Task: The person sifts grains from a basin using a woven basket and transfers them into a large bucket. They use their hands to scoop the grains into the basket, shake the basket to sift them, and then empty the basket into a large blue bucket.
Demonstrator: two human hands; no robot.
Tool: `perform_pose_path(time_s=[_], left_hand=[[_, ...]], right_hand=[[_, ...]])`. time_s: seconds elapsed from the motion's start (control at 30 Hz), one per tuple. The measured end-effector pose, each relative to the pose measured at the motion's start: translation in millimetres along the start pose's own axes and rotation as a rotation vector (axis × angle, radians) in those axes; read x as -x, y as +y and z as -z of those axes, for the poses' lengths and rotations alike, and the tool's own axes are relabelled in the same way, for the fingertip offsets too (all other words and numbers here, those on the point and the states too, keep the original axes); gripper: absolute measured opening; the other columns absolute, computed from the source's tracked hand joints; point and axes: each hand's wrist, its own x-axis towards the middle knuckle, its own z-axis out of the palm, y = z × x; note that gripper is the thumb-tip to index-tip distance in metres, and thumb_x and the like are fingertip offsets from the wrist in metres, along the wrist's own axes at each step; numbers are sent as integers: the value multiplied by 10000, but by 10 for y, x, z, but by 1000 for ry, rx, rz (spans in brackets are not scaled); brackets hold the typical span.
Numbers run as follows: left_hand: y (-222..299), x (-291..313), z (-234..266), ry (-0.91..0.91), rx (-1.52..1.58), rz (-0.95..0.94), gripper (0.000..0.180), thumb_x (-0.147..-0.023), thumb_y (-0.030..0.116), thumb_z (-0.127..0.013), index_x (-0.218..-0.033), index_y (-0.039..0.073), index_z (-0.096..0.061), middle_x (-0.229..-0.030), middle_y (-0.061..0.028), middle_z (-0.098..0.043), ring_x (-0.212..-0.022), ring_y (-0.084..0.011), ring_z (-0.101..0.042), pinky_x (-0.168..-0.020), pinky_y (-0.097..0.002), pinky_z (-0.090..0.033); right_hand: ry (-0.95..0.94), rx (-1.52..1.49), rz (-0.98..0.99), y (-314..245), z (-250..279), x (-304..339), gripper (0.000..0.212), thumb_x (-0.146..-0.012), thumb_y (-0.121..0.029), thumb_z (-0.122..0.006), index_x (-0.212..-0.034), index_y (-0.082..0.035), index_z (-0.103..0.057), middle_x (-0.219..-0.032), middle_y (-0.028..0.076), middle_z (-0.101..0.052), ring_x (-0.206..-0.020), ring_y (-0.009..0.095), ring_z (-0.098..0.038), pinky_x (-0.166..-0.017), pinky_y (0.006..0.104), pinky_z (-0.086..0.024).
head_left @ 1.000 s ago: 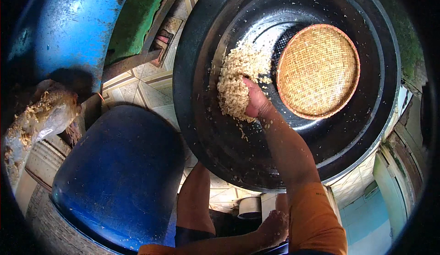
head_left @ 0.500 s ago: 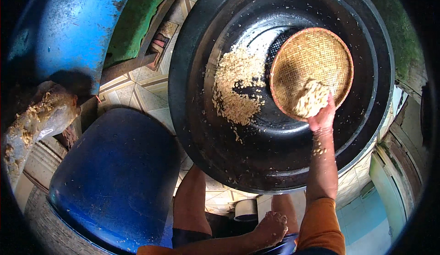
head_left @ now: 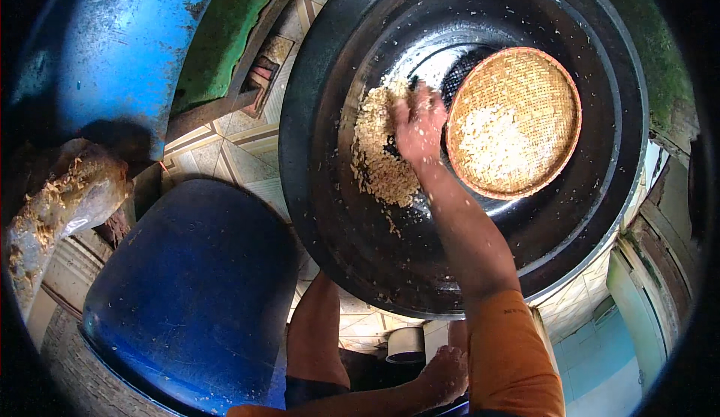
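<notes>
No readable text; small dark marking (head_left: 517, 311) on orange sleeve (head_left: 510, 357), too tiny.

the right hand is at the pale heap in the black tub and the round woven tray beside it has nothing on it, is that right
Not quite: the round woven tray is not bare. The head view shows a pile of pale flakes on it. The right hand is indeed at the pale heap in the black tub.

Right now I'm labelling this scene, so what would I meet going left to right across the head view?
Plastic bag, blue barrel, pile of small pale pieces, right hand, round woven tray.
</notes>
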Motion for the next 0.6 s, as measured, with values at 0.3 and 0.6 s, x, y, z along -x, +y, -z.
perform_pose_path(time_s=[0.3,0.6], left_hand=[[36,38,181,37,-1,17,244,-730,157,-588,-816,-68,-625,-789,-189,-561,-808,-300,-551,-694,-407,-423],[0,-7,-195,323,349,124,285,-777,116,-550,-965,-97,-578,-915,-231,-567,-817,-322,-557,-757,-442,-438]], right_hand=[[-251,-160,247,-125,0,112,439,-956,-346,-434,-1262,-36,-489,-1184,261,-502,-1155,397,-423,-992,451,-352],[-618,90,401,-75,-276,222,298,-883,-269,-491,-1032,-33,-598,-1024,175,-562,-961,322,-524,-887,446,-399]])
